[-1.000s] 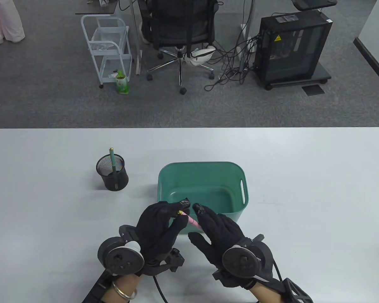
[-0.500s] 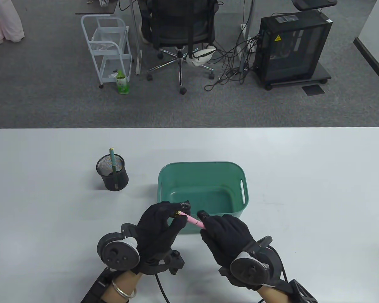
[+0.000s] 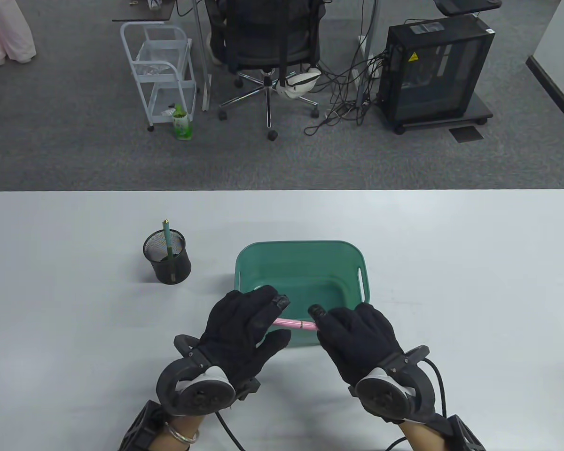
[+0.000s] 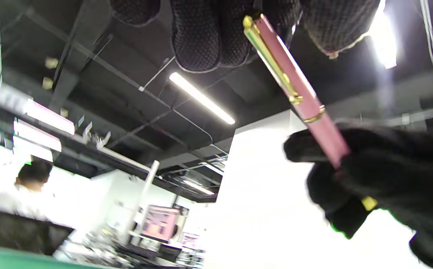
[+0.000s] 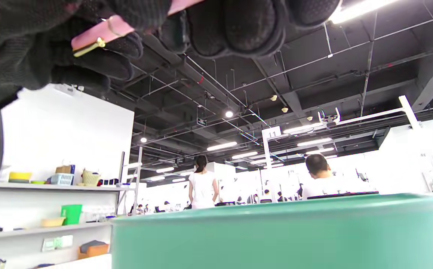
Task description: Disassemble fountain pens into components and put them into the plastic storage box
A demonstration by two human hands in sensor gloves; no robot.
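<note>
A pink fountain pen (image 3: 293, 324) with gold trim lies level between both hands, just above the near rim of the green plastic storage box (image 3: 362, 270). My left hand (image 3: 251, 324) grips its cap end, where a gold clip shows on the pen (image 4: 287, 84). My right hand (image 3: 345, 329) grips the barrel end, fingers curled round the pen (image 5: 100, 33). A green pen (image 3: 168, 239) stands upright in a black mesh pen holder (image 3: 167, 258) to the left of the box.
The box (image 5: 276, 231) fills the lower part of the right wrist view. Beyond the white table (image 3: 451, 282) stand an office chair (image 3: 268, 42), a white wire cart (image 3: 162, 70) and a computer case (image 3: 434, 70).
The pen has turned from slanted to level and more of it shows. The right hand slid right along it and closed round the barrel; the left hand rolled knuckles-up.
</note>
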